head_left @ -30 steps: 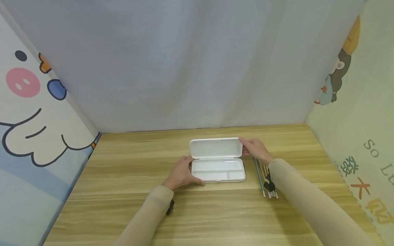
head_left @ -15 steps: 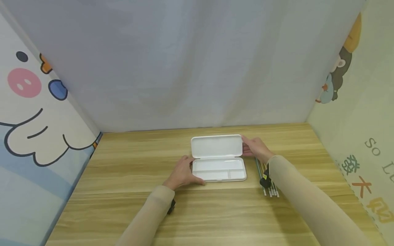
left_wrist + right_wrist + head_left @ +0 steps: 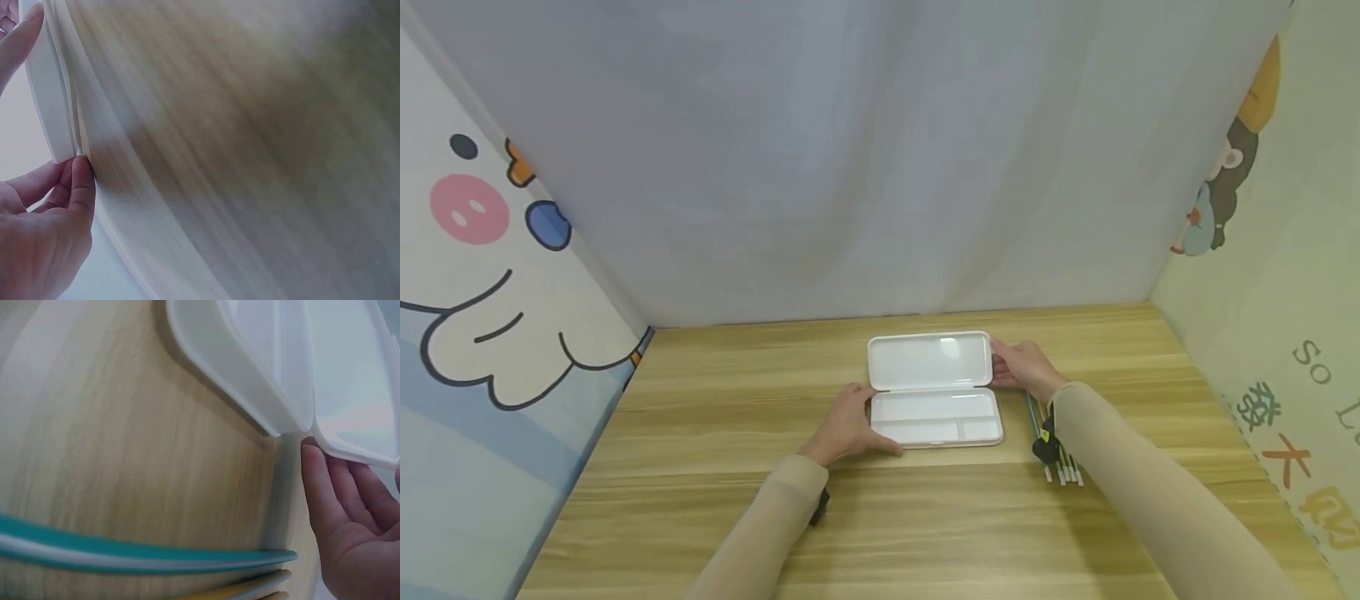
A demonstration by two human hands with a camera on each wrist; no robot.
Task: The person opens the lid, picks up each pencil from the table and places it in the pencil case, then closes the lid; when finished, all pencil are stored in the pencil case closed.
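Note:
A white hinged case [image 3: 936, 418] lies opened out on the wooden table, its lid [image 3: 929, 362] leaning back behind the base. Low dividers split the base into one long compartment and two shorter ones. My left hand [image 3: 846, 427] grips the base's left end, thumb along the front edge and fingers at the far corner. At the lid's right edge my right hand [image 3: 1027, 367] pinches, thumb on the rim. In the right wrist view its fingers [image 3: 325, 487] support the lid's underside. The left wrist view shows the case's side [image 3: 53, 106] edge-on.
Several slender sticks lie right of the case under the right forearm, among them a teal stick [image 3: 156, 557] and a yellow one [image 3: 244, 587]. A grey curtain [image 3: 895, 167] hangs behind the table [image 3: 737, 367]. Printed walls flank both sides.
The lid has tilted a little farther back, and a bright reflection now shows inside it. My right hand has followed its edge slightly. My left hand keeps its grip on the base.

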